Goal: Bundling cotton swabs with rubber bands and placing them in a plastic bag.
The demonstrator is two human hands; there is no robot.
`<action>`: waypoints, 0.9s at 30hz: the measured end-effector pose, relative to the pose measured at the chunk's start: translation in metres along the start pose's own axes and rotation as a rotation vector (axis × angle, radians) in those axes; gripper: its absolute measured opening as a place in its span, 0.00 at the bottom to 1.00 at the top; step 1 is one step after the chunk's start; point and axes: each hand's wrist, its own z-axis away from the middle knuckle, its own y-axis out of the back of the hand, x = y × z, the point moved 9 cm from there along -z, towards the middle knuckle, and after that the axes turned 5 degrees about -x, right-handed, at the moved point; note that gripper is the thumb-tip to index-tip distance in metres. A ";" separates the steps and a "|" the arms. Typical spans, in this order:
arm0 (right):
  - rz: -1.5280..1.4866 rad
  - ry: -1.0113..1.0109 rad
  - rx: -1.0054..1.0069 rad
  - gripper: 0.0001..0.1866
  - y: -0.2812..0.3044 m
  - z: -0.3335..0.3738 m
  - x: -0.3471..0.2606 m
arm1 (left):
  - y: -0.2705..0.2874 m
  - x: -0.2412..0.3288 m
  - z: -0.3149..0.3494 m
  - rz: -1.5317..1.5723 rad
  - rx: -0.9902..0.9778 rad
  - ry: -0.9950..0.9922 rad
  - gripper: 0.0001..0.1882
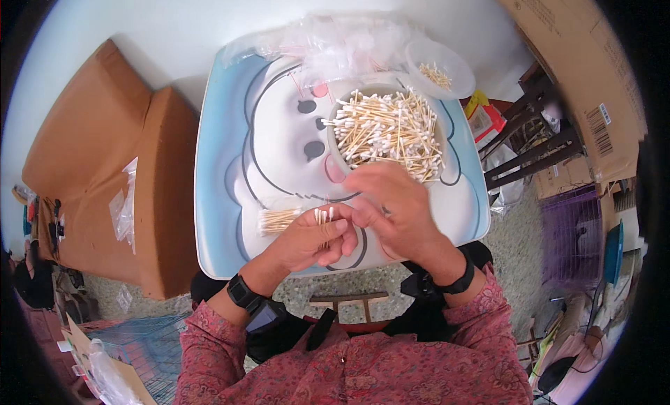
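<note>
Filling the space at the person's left is a big brown couch (pixel 105 175), scraps of clear plastic clinging to its side. The person, in a red patterned shirt (pixel 349 366), is at a pale blue and white table (pixel 216 196) with a cartoon face on its top, while a tall cardboard box (pixel 586 77) rises at the right. Along the table's far edge sprawls a crumpled heap of clear plastic bags (pixel 349 46); nearer, right of the middle, sits a round bowl (pixel 335 147) piled high with loose cotton swabs (pixel 387 129). By the far right corner is a see-through dish (pixel 457 62) with some more swabs inside. The 2 hands come together at the bowl's near side. The left hand (pixel 314 241) has its fingers curled inward and its thumb laid across, pinching a small bunch of swabs (pixel 324 216) with white tips up. The right hand (pixel 396 204) is close beside it, blurred, fingers bent and thumb near the left fingertips; whether it grips anything I can't make out. Smallest of the piles, a neat bundle (pixel 278 221) of swabs lies on the table just left of the left hand.
</note>
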 end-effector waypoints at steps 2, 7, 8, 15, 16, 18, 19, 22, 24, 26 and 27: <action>0.134 0.003 0.102 0.08 0.024 -0.004 0.011 | 0.001 -0.001 0.001 -0.010 -0.012 -0.001 0.14; 0.514 -0.112 0.196 0.07 0.068 -0.003 0.018 | 0.003 0.000 -0.003 0.025 0.014 -0.052 0.16; 0.512 -0.176 0.148 0.07 0.065 0.000 0.025 | 0.002 0.000 -0.004 0.027 0.014 -0.054 0.16; 0.478 -0.386 -0.023 0.09 0.046 0.013 0.048 | 0.001 0.002 -0.004 0.025 -0.004 -0.037 0.16; 0.479 -0.387 -0.023 0.09 0.045 0.013 0.049 | 0.001 0.001 -0.004 0.020 -0.007 -0.030 0.16; 0.521 -0.390 -0.033 0.10 0.044 0.013 0.052 | 0.001 0.000 -0.004 0.024 -0.008 -0.029 0.16; 0.522 -0.391 -0.032 0.10 0.042 0.012 0.053 | 0.001 -0.001 -0.005 0.027 -0.007 -0.028 0.16; 0.546 -0.383 -0.065 0.10 0.038 0.011 0.054 | 0.002 -0.001 -0.004 0.011 0.009 -0.031 0.17; 0.566 -0.391 -0.058 0.09 0.040 0.011 0.055 | 0.001 0.001 -0.004 0.000 0.009 -0.028 0.16; 0.559 -0.393 -0.042 0.08 0.044 0.011 0.052 | -0.001 0.003 -0.002 -0.011 0.011 -0.028 0.16; 0.554 -0.397 -0.026 0.07 0.047 0.011 0.049 | -0.002 0.003 -0.001 -0.030 0.002 -0.009 0.15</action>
